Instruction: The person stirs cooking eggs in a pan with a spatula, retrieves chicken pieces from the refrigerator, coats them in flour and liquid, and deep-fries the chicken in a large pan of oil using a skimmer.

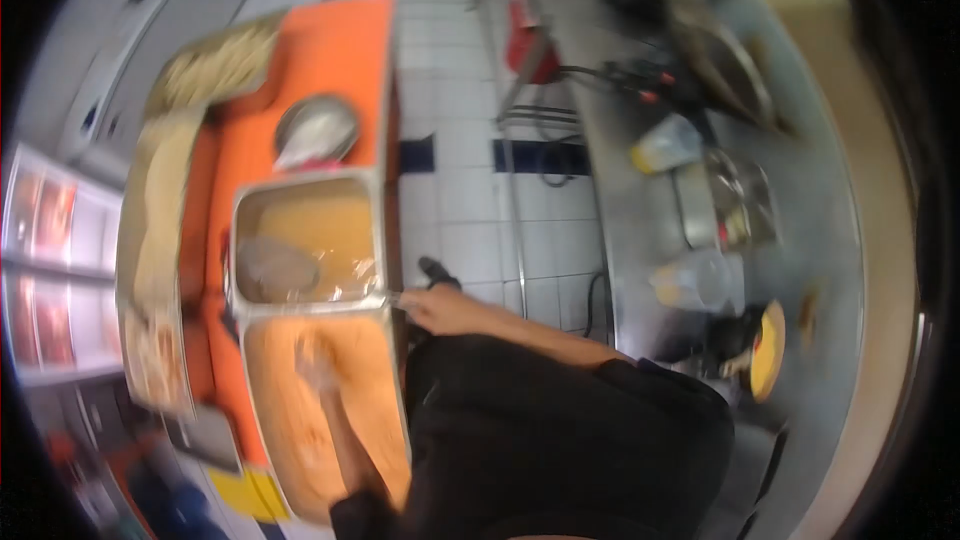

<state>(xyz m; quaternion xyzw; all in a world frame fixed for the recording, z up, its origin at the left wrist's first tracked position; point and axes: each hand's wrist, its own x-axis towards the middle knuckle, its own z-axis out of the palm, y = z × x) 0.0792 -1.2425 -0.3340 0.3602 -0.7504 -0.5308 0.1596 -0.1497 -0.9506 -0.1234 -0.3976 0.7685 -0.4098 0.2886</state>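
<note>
My left hand (318,368) is down in a deep metal tray of orange powder (285,435); its fingers are smeared by motion. At the near corner of the neighbouring metal pan of yellowish liquid (310,225), my right hand (435,310) is closed by the rim, around something thin that I cannot make out. A pale rounded shape (280,265) lies in the liquid, also blurred. Both containers stand side by side on an orange table (345,40).
Beyond the pan sits a round metal bowl (325,125) with something white. Trays of pale food (220,65) line the table's far side. On the right, a steel counter (640,280) holds plastic containers (690,280) and a metal pan (740,200). Tiled floor (460,205) lies between.
</note>
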